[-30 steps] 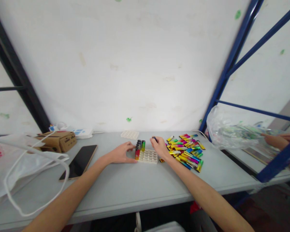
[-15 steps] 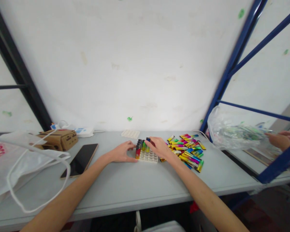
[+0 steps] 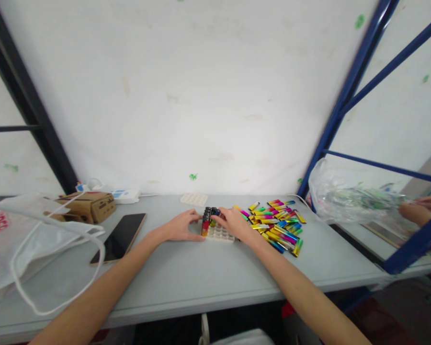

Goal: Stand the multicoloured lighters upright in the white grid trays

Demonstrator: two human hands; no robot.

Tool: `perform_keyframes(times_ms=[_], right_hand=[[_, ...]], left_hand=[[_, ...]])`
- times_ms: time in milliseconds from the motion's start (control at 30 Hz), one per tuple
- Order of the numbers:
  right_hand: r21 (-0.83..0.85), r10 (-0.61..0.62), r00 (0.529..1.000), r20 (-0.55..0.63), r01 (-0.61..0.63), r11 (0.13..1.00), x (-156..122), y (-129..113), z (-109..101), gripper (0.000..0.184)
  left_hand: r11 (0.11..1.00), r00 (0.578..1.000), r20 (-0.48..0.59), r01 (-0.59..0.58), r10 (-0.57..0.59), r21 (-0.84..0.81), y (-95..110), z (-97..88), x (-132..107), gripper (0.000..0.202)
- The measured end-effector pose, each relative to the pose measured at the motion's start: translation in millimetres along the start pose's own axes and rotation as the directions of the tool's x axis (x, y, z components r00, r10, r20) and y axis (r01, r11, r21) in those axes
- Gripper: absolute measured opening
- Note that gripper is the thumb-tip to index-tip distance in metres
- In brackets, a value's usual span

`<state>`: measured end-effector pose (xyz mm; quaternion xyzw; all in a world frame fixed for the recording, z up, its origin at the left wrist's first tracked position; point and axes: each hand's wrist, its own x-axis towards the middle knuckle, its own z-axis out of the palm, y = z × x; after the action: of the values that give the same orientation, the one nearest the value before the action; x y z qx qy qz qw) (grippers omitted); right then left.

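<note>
A white tray with rows of holes (image 3: 221, 233) lies on the table in front of me, and a row of upright lighters with black tops (image 3: 205, 226) stands along its left side. My left hand (image 3: 183, 225) curves around that side, thumb at the front and fingers at the back, holding the tray. Over the tray, my right hand (image 3: 232, 223) has its fingertips closed at a dark-topped lighter (image 3: 214, 211) beside the row. The fingers partly hide this lighter. Right of the tray lies a loose pile of shiny multicoloured lighter-sized pieces (image 3: 275, 223).
Another white holed tray (image 3: 194, 199) lies near the wall. To the left are a phone (image 3: 119, 238), a cardboard box (image 3: 89, 207) and a white plastic bag (image 3: 17, 244). Beyond the blue frame (image 3: 339, 110), another person's hands (image 3: 422, 210) are at a clear plastic bag (image 3: 345, 191).
My right hand has shifted slightly left over the tray, its fingertips now closer to the row of lighters and covering some of them. My left hand has stayed in place.
</note>
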<state>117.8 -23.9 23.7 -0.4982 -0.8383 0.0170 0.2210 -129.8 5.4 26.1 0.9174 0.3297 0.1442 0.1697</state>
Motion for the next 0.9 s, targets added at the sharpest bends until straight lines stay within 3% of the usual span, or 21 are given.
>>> perform_keyframes(times_ms=[167, 267, 400, 533, 633, 733, 900], right_hand=[[-0.109, 0.006, 0.994, 0.113, 0.006, 0.994, -1, -6, -10, 0.038], [-0.187, 0.049, 0.994, 0.096, -0.031, 0.982, 0, -8, -7, 0.043], [-0.105, 0.044, 0.994, 0.100, -0.033, 0.994, 1, -4, -6, 0.052], [0.064, 0.004, 1.000, -0.001, -0.004, 0.998, -3, 21, -20, 0.053], [-0.019, 0.140, 0.982, -0.127, -0.143, 0.989, -8, 50, -27, 0.040], [-0.131, 0.284, 0.955, -0.084, -0.293, 0.947, -12, 75, -24, 0.025], [-0.167, 0.369, 0.928, 0.044, -0.358, 0.919, -13, 92, -16, 0.031]], left_hand=[[1.000, 1.000, 0.004, 0.002, -0.002, 0.018, 1, -0.6, 0, 0.061], [1.000, 1.000, 0.004, 0.007, -0.007, 0.027, 3, -1.4, 0, 0.061], [1.000, 1.000, 0.005, 0.003, -0.003, 0.020, 3, -1.3, 0, 0.064], [1.000, 1.000, 0.005, 0.005, -0.005, 0.011, 2, -0.5, 1, 0.065], [1.000, 1.000, 0.005, 0.002, -0.002, 0.015, 2, -0.7, 1, 0.065], [1.000, 1.000, 0.017, 0.003, -0.003, 0.014, 2, -1.4, 2, 0.064], [1.000, 1.000, 0.018, -0.004, 0.004, 0.023, 1, -0.9, 2, 0.065]])
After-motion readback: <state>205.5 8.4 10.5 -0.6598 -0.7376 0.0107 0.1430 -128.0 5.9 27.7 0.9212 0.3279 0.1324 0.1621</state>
